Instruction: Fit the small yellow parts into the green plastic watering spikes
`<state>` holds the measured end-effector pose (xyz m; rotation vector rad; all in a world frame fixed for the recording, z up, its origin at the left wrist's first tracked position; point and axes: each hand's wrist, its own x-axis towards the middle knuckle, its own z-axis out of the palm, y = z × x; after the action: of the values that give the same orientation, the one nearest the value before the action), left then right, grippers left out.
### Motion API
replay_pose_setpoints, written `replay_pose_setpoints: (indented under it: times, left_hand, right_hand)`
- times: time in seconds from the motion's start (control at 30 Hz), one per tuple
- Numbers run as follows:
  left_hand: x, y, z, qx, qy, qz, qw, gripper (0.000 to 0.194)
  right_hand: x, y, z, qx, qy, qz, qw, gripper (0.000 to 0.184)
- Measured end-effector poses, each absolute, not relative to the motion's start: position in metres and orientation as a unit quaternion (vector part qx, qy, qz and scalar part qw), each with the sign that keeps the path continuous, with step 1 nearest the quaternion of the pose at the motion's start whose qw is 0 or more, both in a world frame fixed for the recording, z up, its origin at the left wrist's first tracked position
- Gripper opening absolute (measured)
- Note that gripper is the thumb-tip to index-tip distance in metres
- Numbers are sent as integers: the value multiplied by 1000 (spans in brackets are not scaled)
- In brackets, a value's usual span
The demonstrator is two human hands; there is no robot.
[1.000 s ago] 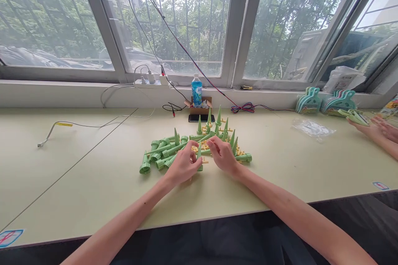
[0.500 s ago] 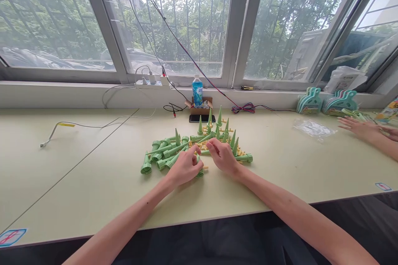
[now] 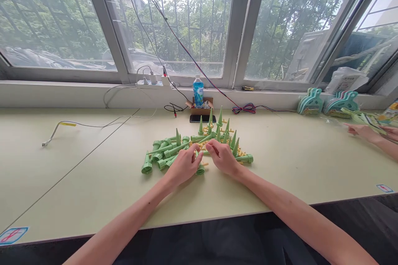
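Note:
In front of me lies a pile of green plastic watering spikes [image 3: 167,151], some flat with their ribbed caps toward me, others pointing up. Small yellow plastic pieces [image 3: 242,152] are scattered among them. At the pile's near side is my left hand [image 3: 185,161], its thumb and index finger apart. Just beside that thumb, one green spike with a yellow stem [image 3: 200,169] rests with its round cap toward me. My right hand [image 3: 220,155] is closed over the middle of the pile, fingertips pressed together; whatever they pinch is hidden.
Behind the pile are a black phone [image 3: 202,119] and a small cardboard box [image 3: 199,111] with a blue bottle [image 3: 198,92]. Cables [image 3: 244,108] run along the back. Teal fan-shaped items [image 3: 310,101] stand at right, near another person's hands [image 3: 363,131].
My left thumb has lifted away from the fingers, and the capped spike beside it shows more fully. My right hand stays almost still. The other person's hand and clear plastic have shifted right.

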<state>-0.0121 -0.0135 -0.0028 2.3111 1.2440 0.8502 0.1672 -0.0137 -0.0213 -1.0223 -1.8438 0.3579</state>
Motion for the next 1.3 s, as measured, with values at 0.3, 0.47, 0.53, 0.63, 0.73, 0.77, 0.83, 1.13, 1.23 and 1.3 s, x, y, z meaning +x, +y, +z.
replay_pose_setpoints:
  times: [0.3,0.47,0.53,0.63,0.73,0.77,0.83,1.13,1.23,1.3]
  left_hand:
    - [-17,-8,9,744,477,438,164,11]
    - [-21,-4,6,748,482,439,128,12]
    - [-22,-2,4,763,476,427,95,15]
    - [-24,0,1,798,465,382,25,17]
    - [-25,2,-2,830,460,314,-30,17]
    - [-26,3,-3,837,460,293,-39,17]
    - [-26,3,-4,846,462,264,-43,17]
    - [-24,0,-1,860,471,193,-33,18]
    - [-24,0,-1,863,470,184,-33,20]
    - [-25,0,-2,864,468,182,-31,21]
  right_hand:
    - [167,-13,-21,-420,-754,153,482,34]
    - [166,-13,-22,-420,-754,147,484,31]
    - [166,-13,-22,-421,-756,144,481,29]
    - [167,-13,-22,-422,-759,145,474,26]
    - [167,-13,-21,-422,-761,146,471,25]
    - [167,-13,-21,-423,-761,146,470,25]
    - [167,-13,-21,-423,-761,146,470,25]
    - [167,-12,-21,-420,-761,151,470,24]
    - [167,-12,-20,-419,-762,154,469,23]
    - [167,-13,-20,-420,-761,154,469,22]
